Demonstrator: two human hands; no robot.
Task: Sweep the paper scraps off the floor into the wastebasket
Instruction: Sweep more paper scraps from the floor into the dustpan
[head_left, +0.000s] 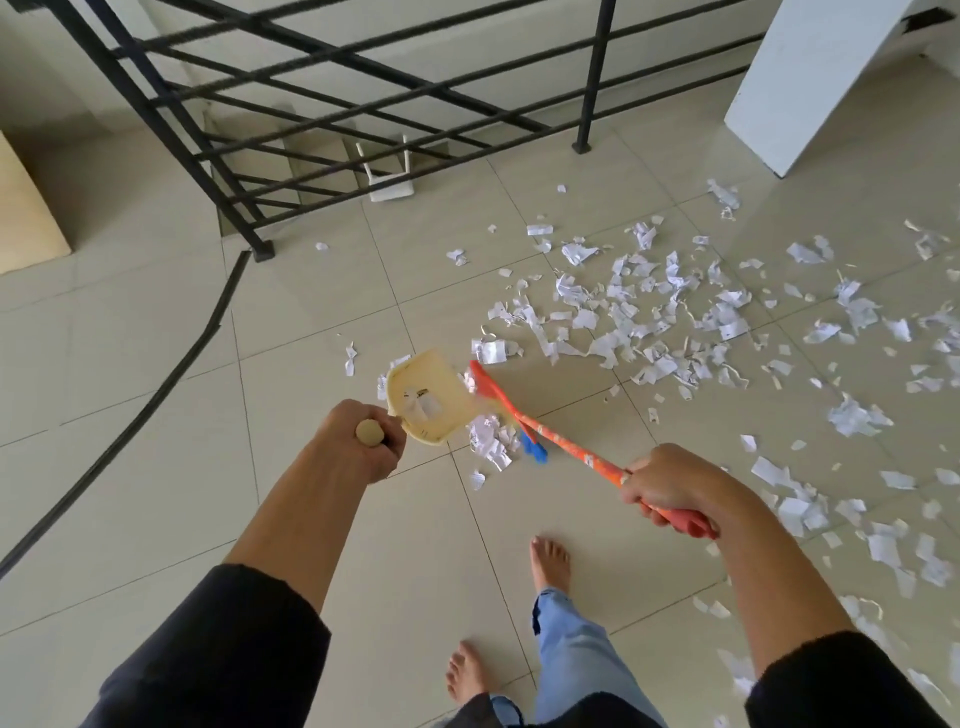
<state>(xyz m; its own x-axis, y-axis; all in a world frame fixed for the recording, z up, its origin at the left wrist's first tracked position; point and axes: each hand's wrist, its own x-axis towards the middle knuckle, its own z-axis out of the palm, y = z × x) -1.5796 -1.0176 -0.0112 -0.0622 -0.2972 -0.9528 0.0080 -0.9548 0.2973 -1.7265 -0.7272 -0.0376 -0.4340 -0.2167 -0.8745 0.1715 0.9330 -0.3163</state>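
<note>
on glossy tiles (156, 364), torn paper scraps (649, 312) beside cream plastic dustpan (431, 395).

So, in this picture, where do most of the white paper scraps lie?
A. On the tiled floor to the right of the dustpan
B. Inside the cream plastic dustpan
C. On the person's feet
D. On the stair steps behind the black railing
A: the white paper scraps spread over the beige tiled floor to the right of the cream plastic dustpan, which holds only a few pieces.
</note>
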